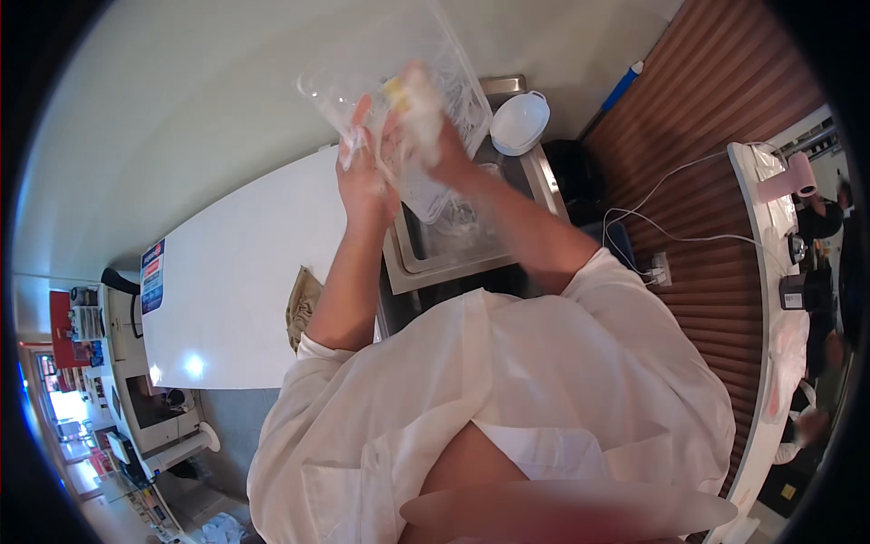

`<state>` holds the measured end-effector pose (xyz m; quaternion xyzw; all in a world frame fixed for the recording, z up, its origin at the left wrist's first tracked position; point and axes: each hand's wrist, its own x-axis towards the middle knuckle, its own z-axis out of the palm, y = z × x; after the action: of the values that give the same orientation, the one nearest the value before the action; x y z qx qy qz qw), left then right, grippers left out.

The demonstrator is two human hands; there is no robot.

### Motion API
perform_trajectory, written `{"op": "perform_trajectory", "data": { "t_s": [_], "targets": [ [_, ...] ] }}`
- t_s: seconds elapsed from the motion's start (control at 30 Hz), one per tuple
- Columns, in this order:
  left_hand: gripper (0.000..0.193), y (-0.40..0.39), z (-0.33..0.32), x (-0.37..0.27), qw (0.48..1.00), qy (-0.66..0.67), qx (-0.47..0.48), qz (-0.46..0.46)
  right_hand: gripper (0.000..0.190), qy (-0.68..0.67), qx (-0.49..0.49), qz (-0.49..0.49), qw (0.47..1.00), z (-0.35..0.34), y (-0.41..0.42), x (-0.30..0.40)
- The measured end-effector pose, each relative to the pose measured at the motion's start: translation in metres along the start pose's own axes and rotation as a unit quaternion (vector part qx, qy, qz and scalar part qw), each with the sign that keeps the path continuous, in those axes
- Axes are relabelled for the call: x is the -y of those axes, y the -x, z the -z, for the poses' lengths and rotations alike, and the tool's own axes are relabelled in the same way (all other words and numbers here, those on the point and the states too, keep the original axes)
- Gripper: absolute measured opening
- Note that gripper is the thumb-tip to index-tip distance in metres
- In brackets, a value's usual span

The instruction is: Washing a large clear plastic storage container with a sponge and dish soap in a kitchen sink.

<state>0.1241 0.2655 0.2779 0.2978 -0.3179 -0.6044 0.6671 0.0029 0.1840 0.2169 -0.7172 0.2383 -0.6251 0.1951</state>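
Note:
A clear plastic container (452,51), streaked with white suds, is tilted over the stainless steel sink (445,270). My left hand (367,180), wet with foam, grips its near left side. Inside the container, my right hand (448,153) holds a yellow and white sponge (408,98) against the plastic. Motion blurs the sponge and that hand, and foam covers part of both. Below the container, some clear item in the sink basin is too unclear to name.
A white oval dish (520,124) stands at the sink's back right, near a metal pan (503,85). Left is a white worktop (231,272) with a brown cloth (304,306). A white cable (669,234) hangs along the ribbed wood panel (700,136). People are beyond the right-hand counter (754,326).

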Motion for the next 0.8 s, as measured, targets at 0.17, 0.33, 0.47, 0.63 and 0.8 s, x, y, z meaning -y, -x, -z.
{"op": "perform_trajectory", "data": {
  "t_s": [0.17, 0.33, 0.47, 0.63, 0.8],
  "targets": [
    [0.044, -0.002, 0.030, 0.013, 0.995, -0.087, -0.025, -0.032, 0.063, 0.199, 0.072, 0.050, 0.976, -0.016, -0.053, 0.070],
    [0.034, 0.011, 0.023, 0.004, 0.968, -0.232, 0.097, -0.010, 0.037, 0.148, -0.002, 0.048, 0.988, 0.006, -0.091, 0.048],
    [0.032, 0.008, 0.040, 0.000, 0.958, -0.258, 0.126, 0.003, 0.026, 0.307, 0.036, 0.139, 0.941, 0.035, -0.082, 0.027],
    [0.025, 0.004, 0.085, 0.008, 0.926, -0.363, 0.088, -0.064, 0.023, 0.301, 0.301, -0.005, 0.905, 0.034, -0.061, 0.102],
    [0.035, 0.003, 0.111, 0.050, 0.756, -0.638, 0.120, -0.084, 0.033, 0.297, 0.399, -0.010, 0.867, 0.046, 0.006, 0.070]
  ]
}}
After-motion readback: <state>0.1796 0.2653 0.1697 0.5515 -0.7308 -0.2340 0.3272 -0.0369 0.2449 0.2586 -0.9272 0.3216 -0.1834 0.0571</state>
